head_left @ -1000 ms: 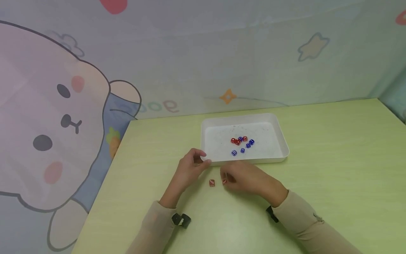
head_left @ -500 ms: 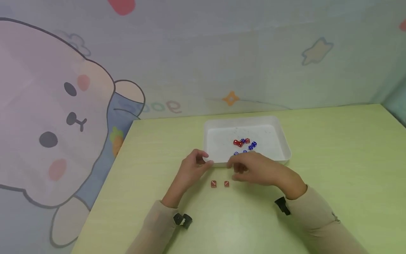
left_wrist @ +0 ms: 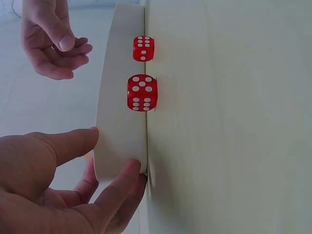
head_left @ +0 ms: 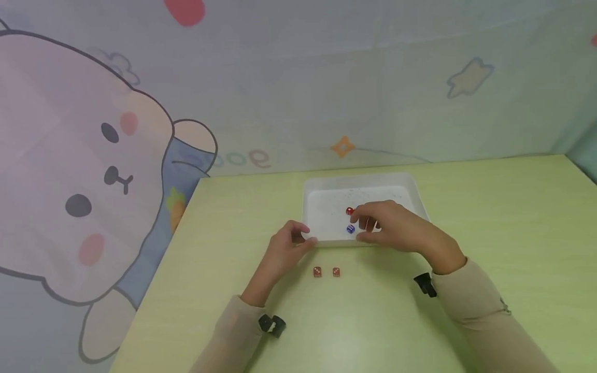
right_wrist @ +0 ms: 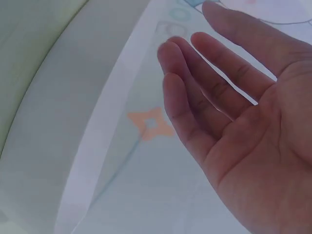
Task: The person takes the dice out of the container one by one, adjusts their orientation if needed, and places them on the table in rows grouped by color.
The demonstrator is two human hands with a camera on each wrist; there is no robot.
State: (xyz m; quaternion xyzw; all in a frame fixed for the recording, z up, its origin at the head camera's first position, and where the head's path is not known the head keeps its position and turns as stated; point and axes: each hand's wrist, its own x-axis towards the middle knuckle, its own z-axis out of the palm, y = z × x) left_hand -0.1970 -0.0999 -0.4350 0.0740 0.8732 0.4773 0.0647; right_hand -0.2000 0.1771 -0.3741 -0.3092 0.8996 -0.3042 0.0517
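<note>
My left hand [head_left: 286, 248] grips the near left corner of a shallow white tray [head_left: 326, 242], thumb and fingers at its rim and outer wall in the left wrist view. Over the tray's near side hovers my right hand [head_left: 396, 228], fingers loosely bent and holding nothing in the right wrist view. Just left of its fingertips lie a red die [head_left: 350, 211] and a blue die [head_left: 351, 229] on the tray floor; my right hand hides the rest of the floor there. Two red dice, a left one [head_left: 317, 272] and a right one [head_left: 336, 272], sit side by side on the table before the tray.
The tray stands on a pale green table [head_left: 503, 233], near its back edge. A printed cloth backdrop [head_left: 289, 93] with a cartoon bear rises behind and to the left. Black straps with small devices [head_left: 272, 325] are worn at both wrists.
My right hand has let go of the right red die on the table, then lifted and moved forward and right over the tray. My left hand stays at the tray's corner.
</note>
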